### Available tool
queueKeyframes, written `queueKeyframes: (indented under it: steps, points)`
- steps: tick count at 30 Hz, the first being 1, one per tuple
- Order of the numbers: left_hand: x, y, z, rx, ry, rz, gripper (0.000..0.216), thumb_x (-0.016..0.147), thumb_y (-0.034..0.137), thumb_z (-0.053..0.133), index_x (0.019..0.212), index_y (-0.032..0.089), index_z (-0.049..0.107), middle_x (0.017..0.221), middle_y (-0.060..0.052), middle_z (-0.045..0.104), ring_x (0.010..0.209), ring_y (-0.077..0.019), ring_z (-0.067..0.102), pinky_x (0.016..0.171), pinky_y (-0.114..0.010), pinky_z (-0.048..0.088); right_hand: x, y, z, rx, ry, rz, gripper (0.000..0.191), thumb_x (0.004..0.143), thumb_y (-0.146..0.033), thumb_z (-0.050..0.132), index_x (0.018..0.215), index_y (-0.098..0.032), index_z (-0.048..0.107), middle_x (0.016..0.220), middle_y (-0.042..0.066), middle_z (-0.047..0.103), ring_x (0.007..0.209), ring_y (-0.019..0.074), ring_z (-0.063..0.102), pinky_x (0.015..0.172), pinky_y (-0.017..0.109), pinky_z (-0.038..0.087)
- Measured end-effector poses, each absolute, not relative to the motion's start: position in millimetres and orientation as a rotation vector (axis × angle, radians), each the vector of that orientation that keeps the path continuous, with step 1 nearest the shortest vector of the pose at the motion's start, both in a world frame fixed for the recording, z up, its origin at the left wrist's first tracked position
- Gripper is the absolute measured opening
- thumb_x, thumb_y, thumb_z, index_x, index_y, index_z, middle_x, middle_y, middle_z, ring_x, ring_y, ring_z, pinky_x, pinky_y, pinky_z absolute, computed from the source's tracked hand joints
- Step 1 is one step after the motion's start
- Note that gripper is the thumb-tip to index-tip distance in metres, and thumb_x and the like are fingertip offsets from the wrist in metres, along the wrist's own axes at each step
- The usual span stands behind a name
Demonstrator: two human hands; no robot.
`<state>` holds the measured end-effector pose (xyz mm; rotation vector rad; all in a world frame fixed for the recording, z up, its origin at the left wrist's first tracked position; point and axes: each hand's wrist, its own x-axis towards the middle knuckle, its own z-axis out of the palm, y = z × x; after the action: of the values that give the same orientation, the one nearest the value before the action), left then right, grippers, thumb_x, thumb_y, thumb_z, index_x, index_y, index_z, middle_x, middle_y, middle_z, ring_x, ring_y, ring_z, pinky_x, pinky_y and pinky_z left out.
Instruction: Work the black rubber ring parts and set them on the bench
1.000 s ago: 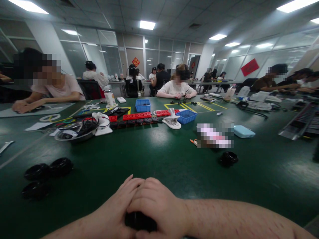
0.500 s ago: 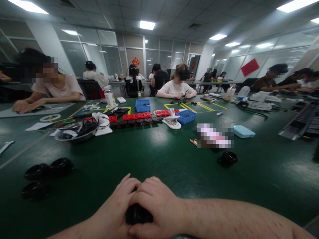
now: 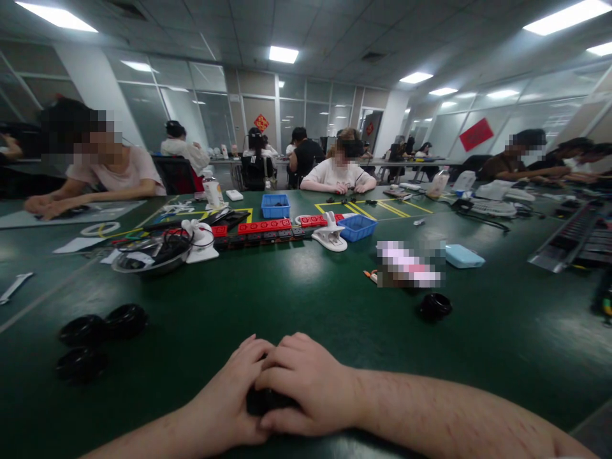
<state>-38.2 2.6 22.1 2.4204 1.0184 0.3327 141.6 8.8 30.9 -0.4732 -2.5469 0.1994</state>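
At the near edge of the green table, my left hand (image 3: 235,390) and my right hand (image 3: 306,386) are pressed together around a black round part (image 3: 268,400). My left hand grips its left side, while my right fingers curl over its top and my right thumb lies low on the near side. Most of the part is covered by the fingers. Three similar black ring-shaped parts (image 3: 81,364) lie grouped to the left. Another black ring-shaped part (image 3: 435,307) sits alone, out to the right of my hands.
Farther back are a red-and-black strip of blocks (image 3: 264,227), a white clamp (image 3: 329,234), blue trays (image 3: 356,228) and a bowl of cables (image 3: 150,258). A light-blue case (image 3: 465,255) lies right, a wrench (image 3: 16,287) left. A person (image 3: 338,169) works opposite.
My right hand covers more of the black part than before, and less of it shows between the hands. The whole view has shifted slightly, moving the table things a little.
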Motion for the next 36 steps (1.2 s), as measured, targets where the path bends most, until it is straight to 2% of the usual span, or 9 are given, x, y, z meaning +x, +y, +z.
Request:
queueKeyframes:
  steps: [3,7,11,16,20,27,31,34,36]
  points:
    - [-40,3,20,2.421,1.111,0.393,0.039,0.060,0.025,0.069,0.097,0.024,0.058,0.106,-0.004,0.055,0.106,-0.0285,0.049,0.103,-0.057,0.018,147,17,33,-0.648,-2.210,0.357,0.040,0.087,-0.048,0.038,0.101,-0.016,0.058,0.089,0.006,0.058,0.079,0.0165,0.052,0.070,0.030,0.041]
    - [-43,5,18,2.410,1.246,0.475,0.030,0.067,0.032,0.069,0.094,0.023,0.060,0.103,-0.005,0.056,0.102,-0.0277,0.052,0.102,-0.059,0.018,155,48,21,-1.000,-1.872,0.510,0.027,0.088,-0.036,0.039,0.097,-0.018,0.057,0.086,0.004,0.055,0.079,0.0153,0.053,0.070,0.029,0.044]
    - [-44,6,17,2.424,1.276,0.537,0.030,0.070,0.038,0.067,0.094,0.022,0.061,0.103,-0.005,0.056,0.100,-0.0284,0.052,0.099,-0.059,0.023,161,78,2,-1.231,-1.790,0.480,0.020,0.084,-0.033,0.046,0.093,-0.015,0.050,0.072,0.000,0.050,0.060,0.0127,0.050,0.057,0.026,0.044]
    - [-48,9,13,2.458,1.359,0.577,0.035,0.073,0.043,0.064,0.099,0.020,0.062,0.107,-0.008,0.056,0.103,-0.0300,0.050,0.093,-0.051,0.037,162,72,4,-1.343,-1.961,0.419,0.030,0.065,-0.036,0.070,0.077,-0.017,0.050,0.074,-0.001,0.054,0.070,0.0156,0.052,0.075,0.034,0.043]
    - [-51,13,9,2.451,1.405,0.593,0.038,0.074,0.043,0.062,0.103,0.018,0.061,0.113,-0.010,0.054,0.108,-0.0302,0.048,0.091,-0.046,0.040,167,58,15,-1.389,-2.153,0.370,0.042,0.061,-0.035,0.075,0.092,-0.017,0.054,0.080,0.001,0.061,0.081,0.0200,0.058,0.099,0.051,0.021]
    - [-50,12,4,2.466,1.431,0.559,0.049,0.075,0.049,0.059,0.114,0.019,0.055,0.123,-0.011,0.051,0.117,-0.0309,0.044,0.098,-0.050,0.031,177,41,29,-1.462,-2.286,0.230,0.033,0.084,-0.040,0.051,0.108,-0.017,0.055,0.110,0.013,0.058,0.114,0.0313,0.045,0.096,0.064,0.010]
    - [-49,13,-1,2.463,1.466,0.495,0.078,0.064,0.055,0.067,0.128,0.018,0.042,0.137,-0.015,0.039,0.127,-0.0333,0.031,0.102,-0.056,0.019,151,21,46,-1.347,-2.356,0.148,0.041,0.083,-0.041,0.053,0.116,-0.017,0.050,0.117,0.011,0.054,0.113,0.0242,0.045,0.102,0.050,0.019]
    - [-48,15,-3,2.451,1.499,0.448,0.087,0.061,0.054,0.068,0.131,0.012,0.038,0.138,-0.019,0.037,0.129,-0.0330,0.027,0.103,-0.055,0.019,125,12,51,-1.182,-2.511,0.156,0.051,0.072,-0.035,0.068,0.117,-0.019,0.050,0.115,0.007,0.056,0.110,0.0207,0.046,0.097,0.036,0.032]
    - [-47,15,-3,2.444,1.518,0.420,0.089,0.060,0.054,0.068,0.131,0.009,0.037,0.138,-0.020,0.036,0.130,-0.0333,0.026,0.103,-0.054,0.019,113,12,50,-1.146,-2.578,0.166,0.043,0.071,-0.027,0.069,0.111,-0.016,0.055,0.106,0.007,0.061,0.101,0.0206,0.051,0.090,0.034,0.038]
